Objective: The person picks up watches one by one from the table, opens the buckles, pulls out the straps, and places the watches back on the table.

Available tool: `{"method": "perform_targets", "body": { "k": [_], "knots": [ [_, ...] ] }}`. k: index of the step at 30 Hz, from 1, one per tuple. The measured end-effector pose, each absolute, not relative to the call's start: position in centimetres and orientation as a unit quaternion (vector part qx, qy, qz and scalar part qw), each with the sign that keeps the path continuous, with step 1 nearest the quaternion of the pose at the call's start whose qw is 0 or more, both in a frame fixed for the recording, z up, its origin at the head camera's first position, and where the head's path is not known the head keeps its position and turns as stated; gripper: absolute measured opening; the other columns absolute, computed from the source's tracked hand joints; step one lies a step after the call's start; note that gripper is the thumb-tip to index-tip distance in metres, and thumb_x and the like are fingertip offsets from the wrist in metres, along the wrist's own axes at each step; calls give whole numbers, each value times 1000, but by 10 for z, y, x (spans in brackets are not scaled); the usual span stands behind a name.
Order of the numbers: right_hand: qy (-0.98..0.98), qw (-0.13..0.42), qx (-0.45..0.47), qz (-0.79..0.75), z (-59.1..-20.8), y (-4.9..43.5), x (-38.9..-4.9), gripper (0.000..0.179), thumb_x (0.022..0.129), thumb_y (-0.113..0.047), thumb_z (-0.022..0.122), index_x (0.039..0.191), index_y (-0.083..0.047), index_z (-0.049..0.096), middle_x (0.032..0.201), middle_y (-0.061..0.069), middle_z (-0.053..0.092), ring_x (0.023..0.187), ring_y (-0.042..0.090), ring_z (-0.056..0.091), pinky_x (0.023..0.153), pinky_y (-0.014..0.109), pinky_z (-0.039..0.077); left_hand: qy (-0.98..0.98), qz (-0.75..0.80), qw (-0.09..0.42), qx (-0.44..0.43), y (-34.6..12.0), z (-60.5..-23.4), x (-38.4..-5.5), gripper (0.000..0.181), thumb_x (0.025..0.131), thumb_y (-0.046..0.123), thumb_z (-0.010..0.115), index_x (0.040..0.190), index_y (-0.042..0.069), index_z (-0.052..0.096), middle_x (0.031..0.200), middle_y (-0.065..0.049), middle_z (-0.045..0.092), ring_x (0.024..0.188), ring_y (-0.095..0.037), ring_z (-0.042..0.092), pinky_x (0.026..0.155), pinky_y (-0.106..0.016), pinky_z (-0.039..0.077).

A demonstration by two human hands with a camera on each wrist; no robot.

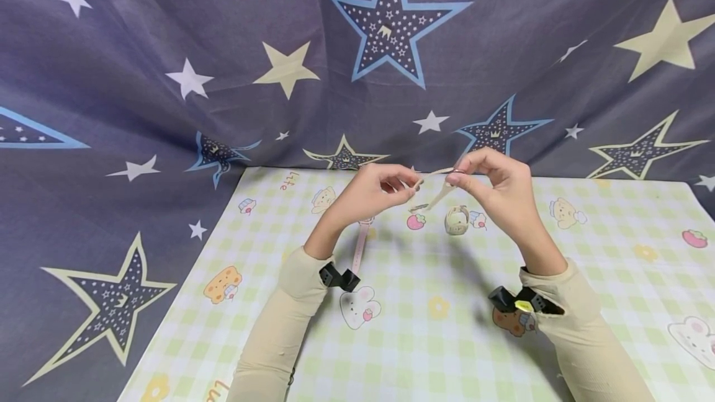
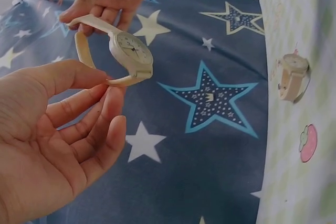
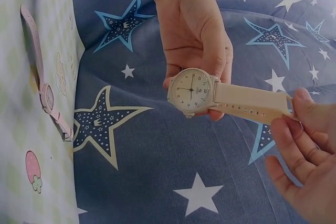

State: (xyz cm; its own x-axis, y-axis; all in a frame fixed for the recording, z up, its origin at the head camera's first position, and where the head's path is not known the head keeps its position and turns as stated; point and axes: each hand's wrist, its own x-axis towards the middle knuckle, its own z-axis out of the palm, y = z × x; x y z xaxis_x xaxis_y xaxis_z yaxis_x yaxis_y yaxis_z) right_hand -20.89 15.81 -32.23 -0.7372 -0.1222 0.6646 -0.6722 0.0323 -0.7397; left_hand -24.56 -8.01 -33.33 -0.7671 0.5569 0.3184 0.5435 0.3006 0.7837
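A cream wristwatch (image 3: 191, 92) with a round white dial is held up between both hands, above the table's far part. My left hand (image 1: 373, 191) pinches its strap near the case, thumb against fingers, as the left wrist view shows. At the other end my right hand (image 1: 499, 190) pinches the strap tip between thumb and forefinger. The two strap (image 3: 244, 98) halves lie close together in the right wrist view, and a row of holes shows along one. Whether the buckle is fastened is hidden by the right fingers.
A second cream watch (image 1: 457, 220) stands on its looped strap on the table below the hands. Left of it, a pink watch (image 1: 360, 250) lies stretched out, partly behind the left hand. A checked cloth (image 1: 413, 352) covers the table. Behind hangs a dark star-patterned curtain (image 1: 234, 30).
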Motion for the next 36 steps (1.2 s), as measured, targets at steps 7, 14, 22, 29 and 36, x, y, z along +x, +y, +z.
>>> {"method": "perform_targets", "body": {
  "k": [7,14,22,29,36],
  "knots": [
    [-676,221,284,643,-322,158,-208,20,86,-3,81,83,11,66,80,2,73,75,9,70,84,24,53,803,490,49,335,-73,-340,-248,17,94,5,69,109,2,76,97,-12,76,80,-10,67,77,-22,55],
    [-678,224,285,640,-322,158,-208,11,81,21,72,83,12,66,79,-4,73,71,10,69,82,25,54,819,482,71,302,-66,-348,-249,22,93,6,72,114,0,74,98,-13,77,86,-15,71,79,-21,56],
    [-653,255,290,651,-320,158,-206,10,80,23,71,83,16,65,80,-4,75,70,10,69,80,26,54,831,480,77,269,-63,-352,-249,35,94,14,70,126,0,70,101,-13,78,92,-18,73,83,-23,56],
    [-649,258,282,657,-321,158,-209,8,82,19,72,83,15,65,80,-2,75,70,10,69,81,26,54,776,536,121,309,-63,-351,-249,28,104,15,59,126,2,70,106,-14,76,93,-17,73,91,-37,59],
    [-651,256,281,657,-321,159,-209,8,83,18,72,82,15,65,78,-2,74,68,11,69,78,25,54,722,555,180,372,-62,-342,-239,21,100,10,64,117,0,72,106,-10,73,91,-15,68,87,-36,58]
  ]
}}
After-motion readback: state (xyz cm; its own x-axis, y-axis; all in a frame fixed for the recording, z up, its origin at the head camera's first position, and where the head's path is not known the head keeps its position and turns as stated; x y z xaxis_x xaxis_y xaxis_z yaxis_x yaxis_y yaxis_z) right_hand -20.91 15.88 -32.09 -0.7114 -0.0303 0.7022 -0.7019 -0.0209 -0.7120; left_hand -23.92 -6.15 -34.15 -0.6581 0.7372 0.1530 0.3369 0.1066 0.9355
